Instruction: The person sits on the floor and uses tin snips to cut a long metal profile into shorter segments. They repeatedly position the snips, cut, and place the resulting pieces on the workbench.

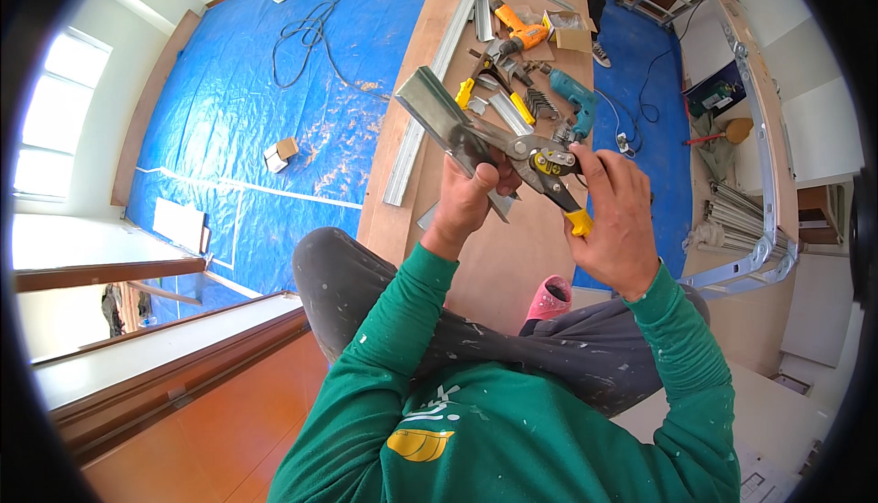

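My left hand (462, 201) grips a short piece of silver metal channel (433, 112), angled up to the left. My right hand (611, 215) is closed round the yellow-tipped handles of tin snips (551, 163); the jaws are against the channel near my left fingers, and whether they bite into it I cannot tell. Behind them on the plywood board (489, 265) lie a teal drill (574, 101), an orange drill (524, 35), yellow-handled tools (465, 93), small metal brackets (540, 105) and long metal channels (402, 174).
Blue sheeting (210, 101) covers the floor, with cables and a small box (280, 154). At right are a folding ladder (768, 251) and bundled metal lengths (736, 215). A person's shoe (601, 55) stands beyond the board. My crossed legs rest at its near end.
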`<state>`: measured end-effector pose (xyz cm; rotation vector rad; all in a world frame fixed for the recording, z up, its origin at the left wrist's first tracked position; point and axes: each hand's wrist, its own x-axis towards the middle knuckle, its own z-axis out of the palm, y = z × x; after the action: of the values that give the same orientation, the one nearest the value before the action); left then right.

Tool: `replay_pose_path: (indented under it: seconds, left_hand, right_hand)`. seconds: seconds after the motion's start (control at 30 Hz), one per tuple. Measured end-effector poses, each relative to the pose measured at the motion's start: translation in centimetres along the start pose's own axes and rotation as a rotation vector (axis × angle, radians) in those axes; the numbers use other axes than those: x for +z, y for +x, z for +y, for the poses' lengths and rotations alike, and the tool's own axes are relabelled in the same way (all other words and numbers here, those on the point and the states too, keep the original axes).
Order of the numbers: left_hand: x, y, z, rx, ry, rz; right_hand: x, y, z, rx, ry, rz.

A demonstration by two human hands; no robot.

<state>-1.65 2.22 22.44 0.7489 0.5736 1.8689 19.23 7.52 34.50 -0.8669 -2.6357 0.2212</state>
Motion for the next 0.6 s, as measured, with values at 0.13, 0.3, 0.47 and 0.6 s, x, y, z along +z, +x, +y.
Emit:
replay_pose_path:
  seconds: [0.13, 0.3, 0.47, 0.6]
  left_hand:
    - [0.2, -0.2, 0.1, -0.021, 0.007, 0.009]
    - [0.4, -0.3, 0.2, -0.023, -0.006, 0.007]
    - [0.6, -0.5, 0.2, -0.018, -0.023, -0.013]
    - [0.8, -0.9, 0.2, -0.014, 0.019, 0.005]
  right_hand:
    - [-0.2, 0.1, 0.0, -0.022, -0.019, 0.004]
    - [0.0, 0.1, 0.0, -0.034, -0.045, 0.033]
    - [0.6, -0.1, -0.3, -0.039, -0.070, 0.070]
    - [1.3, -0.7, -0.4, -0.003, -0.028, 0.032]
